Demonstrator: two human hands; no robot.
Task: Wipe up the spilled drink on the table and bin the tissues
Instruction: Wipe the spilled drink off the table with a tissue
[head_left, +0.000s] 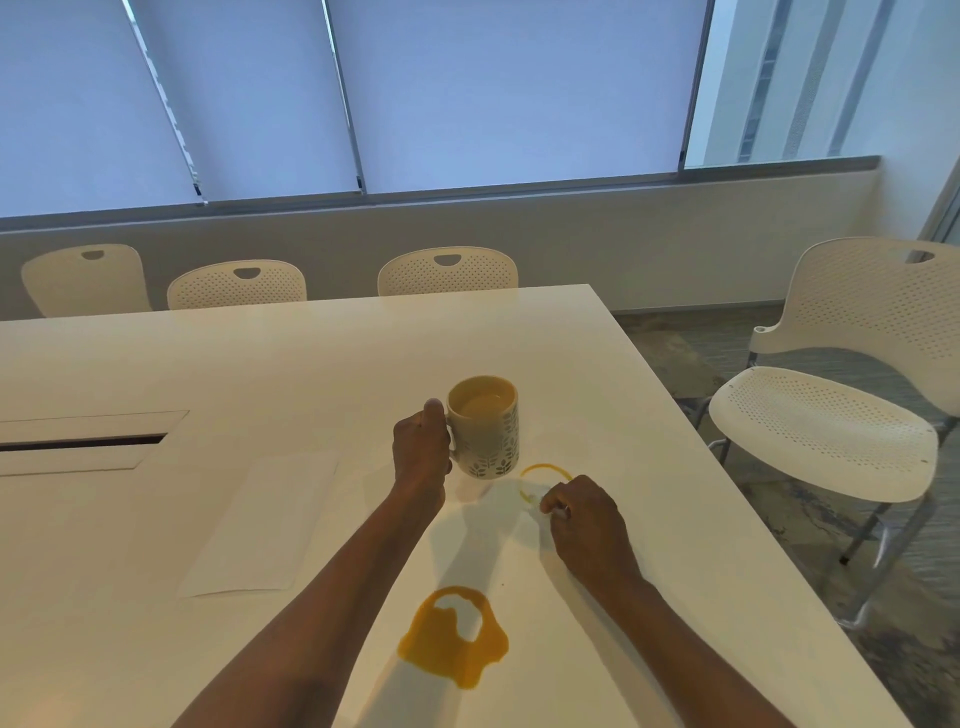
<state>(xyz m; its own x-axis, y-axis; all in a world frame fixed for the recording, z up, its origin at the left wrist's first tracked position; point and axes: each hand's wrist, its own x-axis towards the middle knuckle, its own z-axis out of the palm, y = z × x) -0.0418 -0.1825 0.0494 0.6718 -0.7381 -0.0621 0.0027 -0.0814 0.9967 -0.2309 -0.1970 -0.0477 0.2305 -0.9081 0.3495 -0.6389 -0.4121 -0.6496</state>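
My left hand (420, 449) grips the handle of a patterned cream mug (485, 423) holding a pale drink, lifted a little above the white table (597, 374). Just right of the mug lies a thin orange ring stain (545, 470). My right hand (584, 522) presses a small white tissue (537, 506), mostly hidden under the fingers, onto the near edge of that ring. Closer to me, between my forearms, spreads a larger orange puddle (449, 644) with a pale patch in its upper middle.
A flat white sheet (265, 525) lies on the table to the left. A cable slot (83, 441) is cut into the table at far left. White perforated chairs stand behind the table (447, 273) and at the right (831, 415). The table's right edge runs diagonally.
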